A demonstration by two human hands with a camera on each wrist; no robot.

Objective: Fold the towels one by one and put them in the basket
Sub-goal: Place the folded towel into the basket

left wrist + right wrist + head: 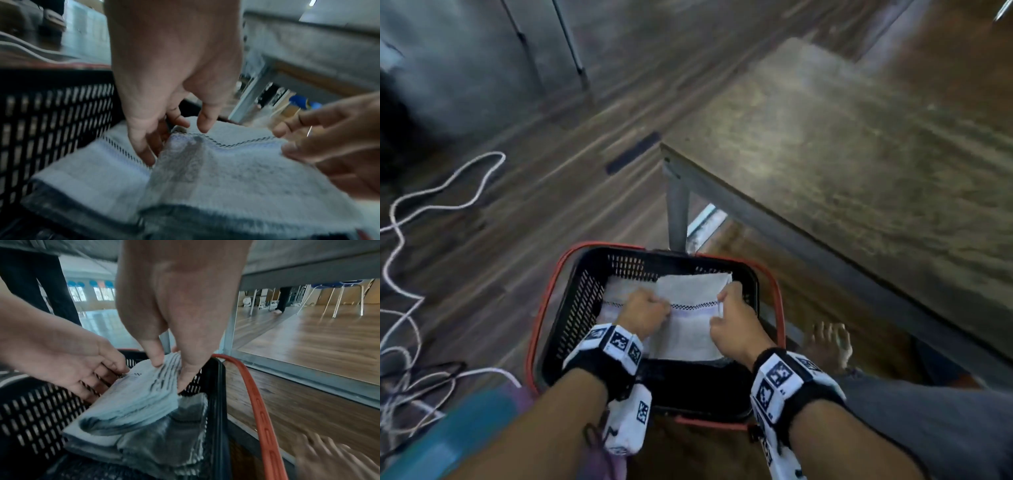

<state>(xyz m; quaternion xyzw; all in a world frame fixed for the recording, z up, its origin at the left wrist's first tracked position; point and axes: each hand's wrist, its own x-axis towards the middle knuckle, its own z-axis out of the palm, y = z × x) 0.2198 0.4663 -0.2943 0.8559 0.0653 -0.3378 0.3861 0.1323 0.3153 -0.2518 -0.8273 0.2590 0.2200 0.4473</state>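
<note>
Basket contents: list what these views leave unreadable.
- Towel count in the basket: head view, both hands cover the folded towel; layers merge.
- Left hand fingers: left wrist view, tips tucked beside the towel.
- Basket floor: right wrist view, towels cover it.

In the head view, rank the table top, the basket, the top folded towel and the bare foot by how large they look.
1. table top
2. basket
3. top folded towel, partly covered by both hands
4. bare foot

The table top lies nearer the camera than the floor items, which inflates it.
</note>
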